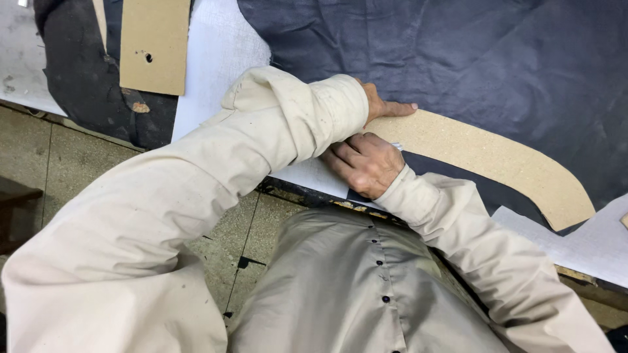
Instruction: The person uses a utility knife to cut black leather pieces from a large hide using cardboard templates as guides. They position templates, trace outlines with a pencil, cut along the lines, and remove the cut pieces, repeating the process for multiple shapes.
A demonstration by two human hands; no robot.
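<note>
A tailoring or garment-cutting workshop: dark navy cloth [497, 59] lies spread over a cutting table [575, 245], curved and rectangular cardboard patterns [497, 160] rest on it, and a worn tiled floor [72, 170] shows beneath the table's near edge.

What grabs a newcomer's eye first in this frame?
The long curved cardboard pattern lying across the dark blue fabric at centre right. The left hand presses flat on its near end, while the right hand sits curled just below at the pattern's edge; what it grips is hidden. A second, rectangular cardboard piece with a punched hole lies at the upper left.
</note>
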